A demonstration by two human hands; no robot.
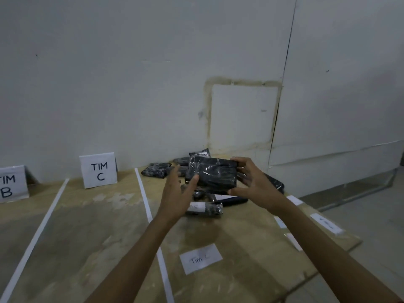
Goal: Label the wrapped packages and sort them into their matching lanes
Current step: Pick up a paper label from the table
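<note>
Black package (213,174), glossy crinkled wrap, sits above the pile (156,170). The right hand (251,180) clasps its right end; the left hand (178,191) sets its thumb on the left end, fingers straight.

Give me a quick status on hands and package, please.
Right hand grips black plastic-wrapped rectangular package above the pile of dark wrapped packages. Left hand open, thumb on its left end. No label visible on it.
</note>
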